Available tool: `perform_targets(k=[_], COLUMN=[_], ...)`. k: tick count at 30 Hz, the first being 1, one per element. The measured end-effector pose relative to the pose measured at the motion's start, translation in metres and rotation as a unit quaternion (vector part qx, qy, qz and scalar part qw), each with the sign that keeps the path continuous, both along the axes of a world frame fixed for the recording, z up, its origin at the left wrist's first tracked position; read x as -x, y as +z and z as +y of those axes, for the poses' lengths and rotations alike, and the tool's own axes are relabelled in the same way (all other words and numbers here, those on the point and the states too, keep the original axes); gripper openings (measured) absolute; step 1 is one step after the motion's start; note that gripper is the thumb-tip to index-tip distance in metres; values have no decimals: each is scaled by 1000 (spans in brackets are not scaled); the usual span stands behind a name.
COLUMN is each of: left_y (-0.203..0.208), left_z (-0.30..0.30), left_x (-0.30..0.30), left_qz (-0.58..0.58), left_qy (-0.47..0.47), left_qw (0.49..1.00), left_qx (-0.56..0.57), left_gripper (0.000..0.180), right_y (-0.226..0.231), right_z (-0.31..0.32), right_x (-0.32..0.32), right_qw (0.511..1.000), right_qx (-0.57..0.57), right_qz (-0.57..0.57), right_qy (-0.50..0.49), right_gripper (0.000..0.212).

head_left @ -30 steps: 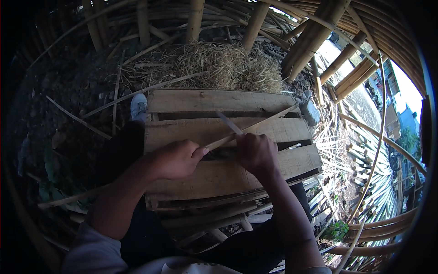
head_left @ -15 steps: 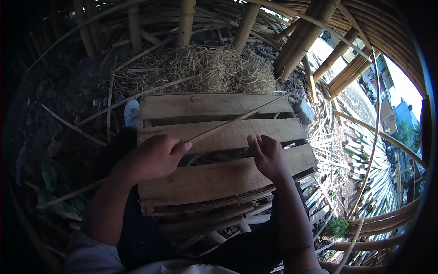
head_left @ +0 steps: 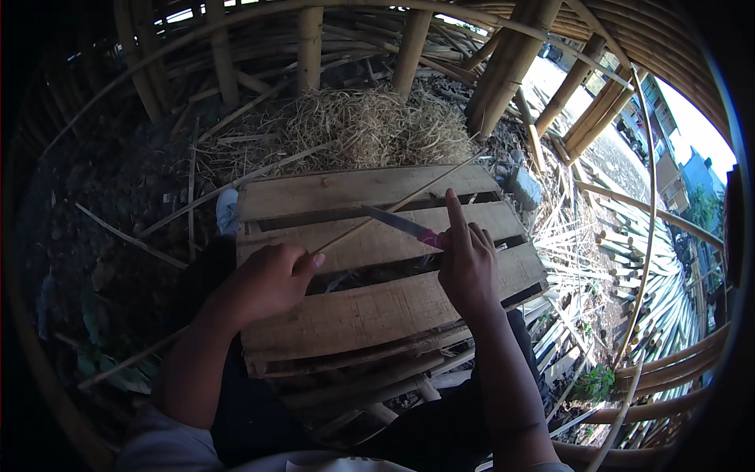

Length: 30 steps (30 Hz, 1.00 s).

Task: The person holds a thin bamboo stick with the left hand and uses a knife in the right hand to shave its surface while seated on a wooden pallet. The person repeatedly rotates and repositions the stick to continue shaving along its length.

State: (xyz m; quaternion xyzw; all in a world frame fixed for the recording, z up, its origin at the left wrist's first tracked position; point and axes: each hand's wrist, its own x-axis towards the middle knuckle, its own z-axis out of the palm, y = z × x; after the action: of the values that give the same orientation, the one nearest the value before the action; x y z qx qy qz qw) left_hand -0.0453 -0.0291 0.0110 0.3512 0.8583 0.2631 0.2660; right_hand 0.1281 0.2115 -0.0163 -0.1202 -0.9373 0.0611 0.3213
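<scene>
A thin bamboo strip (head_left: 429, 186) slants across the slatted wooden bench (head_left: 346, 321), its far end pointing up to the right. My left hand (head_left: 270, 285) is closed around its near end, and the strip runs on down to the left behind my forearm. In my right hand (head_left: 469, 263) is a knife (head_left: 397, 223) with a pink handle. Its flat blade points left and crosses the strip; whether the two touch I cannot tell. The index finger of that hand is stretched out upward while the other fingers hold the handle.
Behind the bench lies a heap of pale shavings (head_left: 377, 130), with bamboo posts (head_left: 311, 51) beyond. A grey stone block (head_left: 524, 187) sits by the far right corner. Many cut bamboo poles (head_left: 668, 291) are stacked on the right. A long bent strip (head_left: 650, 173) arcs down there.
The knife has turned from nearly edge-on to showing its flat blade pointing left. My right index finger has stretched out. My left hand keeps its grip on the strip.
</scene>
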Motion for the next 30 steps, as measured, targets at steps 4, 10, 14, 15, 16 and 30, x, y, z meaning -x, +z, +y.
perform_targets(k=[4, 10, 14, 15, 16, 30], left_y=[1, 4, 7, 9, 11, -1], left_z=[0, 2, 3, 4, 5, 7], left_x=[-4, -9, -12, -13, -14, -14], left_qz=[-13, -12, -13, -15, -17, 15], left_qy=[-7, -18, -19, -18, -18, -37], left_qw=[1000, 999, 998, 998, 998, 999], left_qx=[18, 42, 58, 61, 65, 9], left_gripper=[45, 43, 43, 44, 44, 41], right_y=[2, 1, -2, -2, -2, -6], right_z=[0, 1, 2, 3, 3, 8], right_x=[-2, -3, -3, -3, -3, -1], right_qw=[1000, 1000, 1000, 1000, 1000, 983], right_qx=[-15, -20, -14, -13, -6, 182], right_qz=[-22, -7, -4, -3, -8, -19], right_qy=[-4, 1, 5, 4, 1, 3], right_gripper=[79, 77, 74, 72, 69, 14])
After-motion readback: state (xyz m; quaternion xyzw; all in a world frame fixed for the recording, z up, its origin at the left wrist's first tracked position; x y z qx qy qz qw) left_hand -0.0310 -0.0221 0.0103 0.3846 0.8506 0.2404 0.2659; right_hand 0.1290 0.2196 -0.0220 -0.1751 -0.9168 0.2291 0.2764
